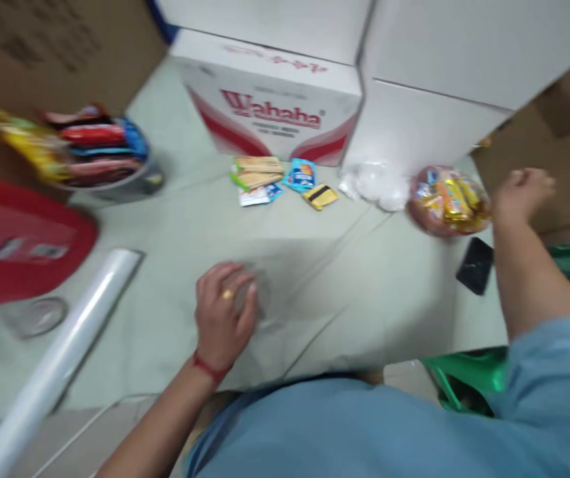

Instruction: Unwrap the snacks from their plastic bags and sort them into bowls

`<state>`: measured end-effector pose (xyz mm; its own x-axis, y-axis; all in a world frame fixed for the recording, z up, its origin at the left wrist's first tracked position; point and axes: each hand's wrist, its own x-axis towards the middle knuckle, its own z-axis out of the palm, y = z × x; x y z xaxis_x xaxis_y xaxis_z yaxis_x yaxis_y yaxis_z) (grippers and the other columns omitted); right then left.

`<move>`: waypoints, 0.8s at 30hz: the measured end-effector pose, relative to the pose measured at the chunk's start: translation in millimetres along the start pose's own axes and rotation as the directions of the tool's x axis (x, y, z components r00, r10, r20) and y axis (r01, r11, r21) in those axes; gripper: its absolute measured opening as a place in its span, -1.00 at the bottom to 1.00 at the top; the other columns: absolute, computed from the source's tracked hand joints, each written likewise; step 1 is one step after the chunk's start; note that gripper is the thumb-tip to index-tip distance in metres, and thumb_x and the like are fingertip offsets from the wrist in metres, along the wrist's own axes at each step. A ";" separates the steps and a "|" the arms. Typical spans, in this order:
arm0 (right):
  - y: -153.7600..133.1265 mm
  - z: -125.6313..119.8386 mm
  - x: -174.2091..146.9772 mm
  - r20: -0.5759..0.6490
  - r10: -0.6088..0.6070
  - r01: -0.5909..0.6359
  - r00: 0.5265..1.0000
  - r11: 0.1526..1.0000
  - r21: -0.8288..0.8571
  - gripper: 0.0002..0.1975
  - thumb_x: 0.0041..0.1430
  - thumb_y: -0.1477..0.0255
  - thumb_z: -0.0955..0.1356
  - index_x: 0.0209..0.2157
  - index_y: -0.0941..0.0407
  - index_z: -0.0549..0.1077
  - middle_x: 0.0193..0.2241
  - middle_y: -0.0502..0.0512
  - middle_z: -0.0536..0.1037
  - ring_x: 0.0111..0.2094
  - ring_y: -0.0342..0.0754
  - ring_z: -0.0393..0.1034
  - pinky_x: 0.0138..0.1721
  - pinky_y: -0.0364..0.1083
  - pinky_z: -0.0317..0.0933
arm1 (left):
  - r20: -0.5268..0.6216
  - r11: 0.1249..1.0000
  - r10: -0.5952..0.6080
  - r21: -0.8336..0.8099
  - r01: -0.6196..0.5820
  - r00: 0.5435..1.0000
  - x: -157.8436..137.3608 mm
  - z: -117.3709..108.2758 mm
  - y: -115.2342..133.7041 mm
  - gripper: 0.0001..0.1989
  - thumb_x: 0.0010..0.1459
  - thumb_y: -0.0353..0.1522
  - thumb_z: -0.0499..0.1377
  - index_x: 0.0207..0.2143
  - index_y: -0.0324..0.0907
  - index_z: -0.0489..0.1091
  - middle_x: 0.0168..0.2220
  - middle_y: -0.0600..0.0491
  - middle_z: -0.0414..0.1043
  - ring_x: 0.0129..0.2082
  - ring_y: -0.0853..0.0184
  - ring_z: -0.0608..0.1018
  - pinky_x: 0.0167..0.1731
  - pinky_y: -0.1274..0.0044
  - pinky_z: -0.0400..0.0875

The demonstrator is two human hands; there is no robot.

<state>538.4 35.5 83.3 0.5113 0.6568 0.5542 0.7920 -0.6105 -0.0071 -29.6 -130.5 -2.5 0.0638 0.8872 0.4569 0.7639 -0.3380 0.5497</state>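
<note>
The picture is blurred by motion. My left hand (225,312), with a ring and a red wrist thread, is cupped around a clear round container (258,299) lying on the pale green cloth (175,219). My right hand (524,189) is stretched out to the far right with its fingers curled, at the edge of a brown cardboard box (564,146). Just left of that hand lies a clear bag of yellow and red snack packs (447,199). Whether the right hand grips anything is not visible.
A white and red Wahaha carton (270,106) and white boxes (439,73) stand at the back. Small snack packets (280,179), a white plastic bag (379,182), a black object (475,265), a tub of packets (100,156), a red object (16,245), a clear film roll (60,345), a clear lid (36,317) and a green bag (469,378) lie around.
</note>
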 end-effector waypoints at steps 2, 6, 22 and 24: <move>-1.2 -7.0 -22.4 -0.048 -0.007 0.015 0.999 0.986 0.164 -0.51 0.56 0.28 0.14 0.11 0.35 0.50 0.06 0.67 0.49 0.19 0.28 0.39 0.03 0.28 0.16 | -0.090 0.996 -0.061 0.055 0.067 0.994 34.2 1.1 -15.4 -0.84 0.33 -0.31 0.14 -0.12 -0.14 0.46 -0.01 -0.13 0.49 0.14 0.08 0.48 0.25 0.14 0.29; 0.4 -20.9 -108.9 -0.081 -0.239 0.251 0.968 0.880 0.404 -0.67 0.46 0.27 0.23 -0.13 0.08 0.60 -0.25 0.45 0.57 0.00 0.27 0.48 0.01 0.27 0.27 | -0.337 0.923 -0.282 0.162 0.350 0.898 99.1 -8.7 -58.9 -0.67 0.35 -0.33 0.16 0.07 -0.37 0.39 0.18 -0.25 0.37 0.29 0.05 0.33 0.33 0.13 0.15; 39.6 -25.6 -281.7 0.070 -0.572 0.413 0.818 0.667 0.620 -0.78 0.38 0.39 0.29 -0.12 0.08 0.59 -0.25 0.18 0.60 -0.17 0.12 0.44 -0.08 0.10 0.37 | -0.142 0.978 -0.014 0.204 0.043 0.990 76.8 -31.3 -130.2 -0.62 0.43 -0.18 0.03 -0.13 -0.26 0.51 -0.04 -0.14 0.51 0.13 0.09 0.47 0.02 0.14 0.29; 37.8 -25.7 -282.2 0.054 -0.577 0.430 0.815 0.663 0.613 -0.78 0.38 0.40 0.29 -0.13 0.09 0.58 -0.26 0.19 0.60 -0.17 0.13 0.43 -0.08 0.10 0.36 | -0.128 0.980 0.038 0.196 -0.012 0.991 45.1 -23.1 -103.4 -0.71 0.44 -0.27 0.05 -0.17 -0.22 0.52 -0.10 -0.09 0.52 0.03 0.16 0.49 0.03 0.21 0.35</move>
<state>415.5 -184.3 -52.0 -0.0227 0.9115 0.4107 0.9495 0.1483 -0.2766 -120.5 -62.8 -22.6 0.0094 0.8262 0.5633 0.8743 -0.2802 0.3963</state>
